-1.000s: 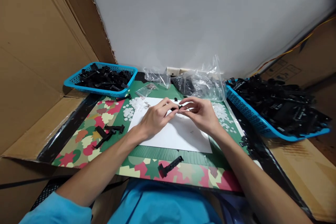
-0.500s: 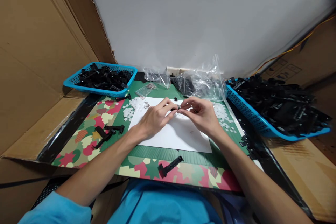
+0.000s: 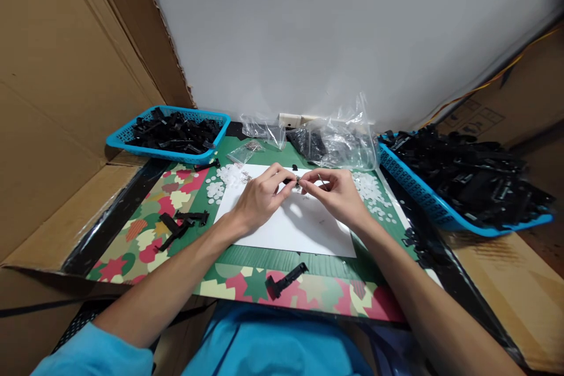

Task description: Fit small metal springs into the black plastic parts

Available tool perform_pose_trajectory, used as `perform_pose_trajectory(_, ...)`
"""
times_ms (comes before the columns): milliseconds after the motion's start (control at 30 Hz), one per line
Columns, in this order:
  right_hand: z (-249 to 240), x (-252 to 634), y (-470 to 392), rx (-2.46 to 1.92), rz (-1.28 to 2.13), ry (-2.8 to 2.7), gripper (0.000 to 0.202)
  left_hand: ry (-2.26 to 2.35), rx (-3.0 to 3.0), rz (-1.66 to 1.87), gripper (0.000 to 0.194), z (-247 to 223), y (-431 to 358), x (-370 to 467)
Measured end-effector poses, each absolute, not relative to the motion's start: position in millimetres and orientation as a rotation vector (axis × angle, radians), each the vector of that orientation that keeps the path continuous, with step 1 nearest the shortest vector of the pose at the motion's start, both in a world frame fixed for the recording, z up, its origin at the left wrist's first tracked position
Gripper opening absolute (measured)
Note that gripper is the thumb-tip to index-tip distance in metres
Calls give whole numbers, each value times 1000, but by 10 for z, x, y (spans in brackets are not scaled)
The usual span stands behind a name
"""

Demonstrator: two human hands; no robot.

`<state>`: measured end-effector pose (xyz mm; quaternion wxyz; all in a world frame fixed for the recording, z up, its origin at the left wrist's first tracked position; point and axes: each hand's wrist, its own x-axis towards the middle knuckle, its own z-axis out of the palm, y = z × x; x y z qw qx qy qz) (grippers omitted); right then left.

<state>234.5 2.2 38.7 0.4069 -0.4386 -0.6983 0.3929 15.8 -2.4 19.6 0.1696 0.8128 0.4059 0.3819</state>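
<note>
Over the white sheet of paper, both hands meet at a small black plastic part. My left hand is closed, pinching this part between thumb and fingers. Thumb and forefinger of my right hand press together at the part's right end; what they pinch is too small to make out. A thin, light-coloured sliver shows among the right fingers, its kind unclear. Tiny pieces lie on the paper under the hands. Small white discs are strewn left of the paper, and more white discs lie to its right.
A blue basket of black plastic parts stands back left; a fuller blue basket stands right. Clear plastic bags lie along the wall. Loose black parts rest left, another black part near the front edge. Cardboard rises at left.
My right fingertips have shifted slightly against the small black part, and its angle between the hands has changed a little. The left hand stays almost in place.
</note>
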Motion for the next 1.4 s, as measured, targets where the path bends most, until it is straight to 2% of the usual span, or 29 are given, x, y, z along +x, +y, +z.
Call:
perform_pose_trajectory(233,410,2413,73,-1122,960,-1709,23,1104,2357,1061,18,148,-2,157)
perform_pose_trajectory(400,376,2668,215,-1378,953,-1759,22,1050,2441,1030,32,86,20,139)
perform_pose_trajectory(600,257,2714,285,-1407,1030,-1932,16,1003,2542,993,28,17,35,122)
perform_pose_trajectory(933,128,2572,265,-1387,837,-1997,19,990,2572,1076,26,-54,48,126)
perform_pose_trajectory(1400,80,2472,179,-1401,500,-2076,10,1015,2553,1099,24,-13,43,125)
